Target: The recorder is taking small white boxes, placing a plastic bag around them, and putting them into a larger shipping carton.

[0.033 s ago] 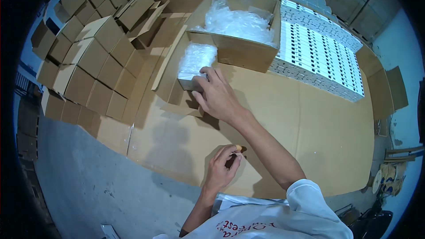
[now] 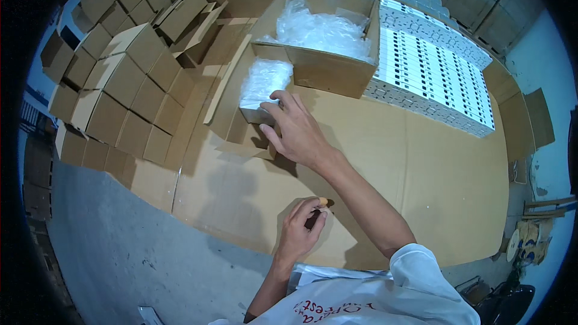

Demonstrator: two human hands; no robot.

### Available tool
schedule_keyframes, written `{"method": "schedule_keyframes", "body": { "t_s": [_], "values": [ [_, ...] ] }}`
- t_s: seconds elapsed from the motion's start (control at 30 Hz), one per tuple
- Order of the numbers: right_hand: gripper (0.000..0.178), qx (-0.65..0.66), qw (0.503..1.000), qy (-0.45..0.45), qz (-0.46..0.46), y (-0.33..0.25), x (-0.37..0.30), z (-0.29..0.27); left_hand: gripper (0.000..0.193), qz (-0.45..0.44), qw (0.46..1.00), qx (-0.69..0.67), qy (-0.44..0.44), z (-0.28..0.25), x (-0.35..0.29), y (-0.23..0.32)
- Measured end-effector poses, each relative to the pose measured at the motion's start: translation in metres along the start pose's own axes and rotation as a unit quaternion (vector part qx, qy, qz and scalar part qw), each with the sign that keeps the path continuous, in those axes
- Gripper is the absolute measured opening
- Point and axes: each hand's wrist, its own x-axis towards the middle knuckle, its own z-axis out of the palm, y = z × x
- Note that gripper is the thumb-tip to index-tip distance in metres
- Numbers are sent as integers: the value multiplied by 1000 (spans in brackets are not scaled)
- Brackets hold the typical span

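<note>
A bubble-wrapped white block [image 2: 267,81] sits inside an open narrow cardboard box [image 2: 232,132]. My right hand [image 2: 295,126] reaches over that box's near right side, fingers spread and thumb apart. Its fingertips overlap the block's lower right edge; whether they touch it I cannot tell. Near the front edge of the cardboard-covered surface [image 2: 373,174], my left hand [image 2: 301,229] is loosely curled, a gap showing between thumb and index finger. An orange-tan cover [image 2: 323,202] appears to sit on one fingertip. I see nothing held in that hand.
Behind stands a large carton [image 2: 328,72] filled with clear bubble wrap [image 2: 325,27]. White slotted pieces [image 2: 433,72] are stacked in rows at the back right. Several open brown boxes [image 2: 120,84] are piled on the left. Grey floor [image 2: 132,235] lies beyond the left front edge.
My right fingers have shifted slightly and look a little less pressed to the wrapped block. The view has moved slightly; my left hand looks the same.
</note>
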Motion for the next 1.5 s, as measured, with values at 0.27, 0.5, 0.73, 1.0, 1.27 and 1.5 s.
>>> {"method": "schedule_keyframes", "body": {
  "t_s": [0.27,0.5,0.73,1.0,1.27,1.5],
  "values": [
    [40,-77,988,133,-22,99,29,-138,21,6,1000,-9,1,38,29,11],
    [39,-203,958,202,19,256,47,-305,21,15,999,-49,17,101,62,33],
    [50,-311,916,170,187,409,48,-427,14,27,998,46,20,158,87,69],
    [62,-342,894,112,268,479,58,-464,13,-2,999,12,33,190,97,77],
    [41,-413,879,160,177,497,58,-455,12,1,1000,11,28,176,100,83],
    [23,-430,873,171,152,487,50,-447,14,2,998,52,24,159,92,76]
  ]
}}
